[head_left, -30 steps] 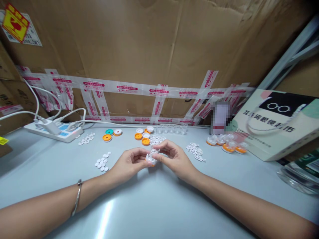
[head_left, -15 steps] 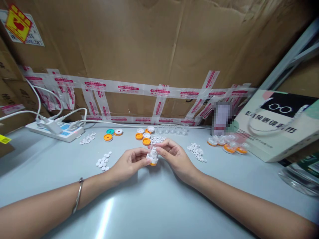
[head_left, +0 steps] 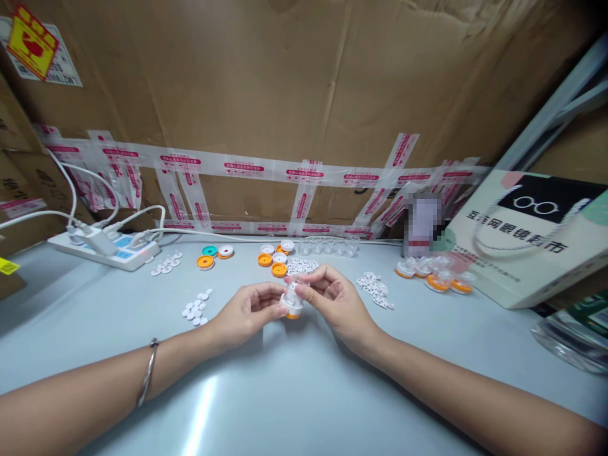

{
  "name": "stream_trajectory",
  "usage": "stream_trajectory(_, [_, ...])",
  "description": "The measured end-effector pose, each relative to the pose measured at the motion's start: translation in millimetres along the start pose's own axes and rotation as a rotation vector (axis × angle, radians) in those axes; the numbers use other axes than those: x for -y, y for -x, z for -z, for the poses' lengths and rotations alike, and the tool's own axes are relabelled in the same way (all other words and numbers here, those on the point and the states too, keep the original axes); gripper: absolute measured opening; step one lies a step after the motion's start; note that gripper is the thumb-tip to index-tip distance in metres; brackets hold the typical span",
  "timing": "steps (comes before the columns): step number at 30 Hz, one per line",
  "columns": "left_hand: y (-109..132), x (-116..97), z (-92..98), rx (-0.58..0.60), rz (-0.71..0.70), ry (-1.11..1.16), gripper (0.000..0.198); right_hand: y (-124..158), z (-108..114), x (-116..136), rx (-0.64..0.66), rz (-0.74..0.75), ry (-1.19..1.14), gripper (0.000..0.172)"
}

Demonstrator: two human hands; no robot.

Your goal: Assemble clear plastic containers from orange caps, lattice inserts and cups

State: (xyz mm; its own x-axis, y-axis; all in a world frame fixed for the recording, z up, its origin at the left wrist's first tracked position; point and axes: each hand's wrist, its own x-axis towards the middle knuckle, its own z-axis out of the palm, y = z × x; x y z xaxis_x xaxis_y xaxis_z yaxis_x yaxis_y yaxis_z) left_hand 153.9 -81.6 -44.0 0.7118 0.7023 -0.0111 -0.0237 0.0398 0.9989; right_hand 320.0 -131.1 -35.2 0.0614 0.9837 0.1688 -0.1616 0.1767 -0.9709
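My left hand (head_left: 254,311) pinches the side of a small white round base with an orange bottom (head_left: 292,311), held just above the table. White parts stand up from the middle of that base. A clear plastic cover (head_left: 295,290) sits around those white parts, gripped between the thumb and fingers of my right hand (head_left: 332,303). Whether the cover is seated on the base, I cannot tell. Behind my hands lie white perforated pieces (head_left: 301,266) and several orange and white round bases (head_left: 278,270). A second heap of white perforated pieces (head_left: 375,290) lies right of my right hand.
White discs (head_left: 194,310) and small white parts (head_left: 166,263) lie at left, near a power strip (head_left: 128,253) with cables. Clear covers (head_left: 327,247) line the back. Orange-based pieces with clear tops (head_left: 437,283) stand at right, beside a paper bag (head_left: 503,266) and a bottle (head_left: 565,339).
The clear cover now shows more plainly around the white parts on the base. My right fingers have shifted slightly over it; my left hand keeps its pinch, almost unmoved.
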Motion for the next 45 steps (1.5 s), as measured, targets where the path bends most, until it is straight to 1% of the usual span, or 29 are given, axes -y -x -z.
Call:
stream_trajectory(10, [0, -1, -0.2, 0.003, 0.005, -0.01, 0.033, 0, 2, 1, 0.035, 0.031, 0.042, 0.027])
stream_trajectory(16, [0, 1, -0.3, 0.011, -0.013, -0.013, 0.029, 0, 2, 3, 0.041, 0.046, 0.071, 0.029])
stream_trajectory(21, [1, -1, -0.9, 0.015, -0.022, -0.028, 0.029, 0, 2, 0, 0.05, 0.048, 0.079, 0.029])
stream_trajectory(29, [1, -1, -1.4, 0.009, -0.002, -0.052, 0.03, -2, 3, -4, -0.006, 0.096, 0.119, 0.03])
stream_trajectory(34, [1, -1, 0.1, -0.044, 0.02, -0.007, 0.035, -3, 6, -2, 0.066, 0.034, 0.048, 0.025])
stream_trajectory(36, [1, -1, 0.2, -0.061, 0.021, -0.005, 0.037, -4, 6, -4, 0.083, 0.032, 0.041, 0.024])
stream_trajectory(42, [0, -1, -1.7, -0.028, 0.013, -0.039, 0.033, -2, 1, -9, -0.041, 0.111, 0.127, 0.025])
stream_trajectory(43, [0, -1, -1.8, -0.032, 0.017, -0.034, 0.033, -1, 1, -9, -0.033, 0.111, 0.115, 0.025])
stream_trajectory(45, [0, -1, -1.6, -0.043, 0.026, -0.018, 0.033, -1, 1, -8, 0.025, 0.089, 0.059, 0.024])
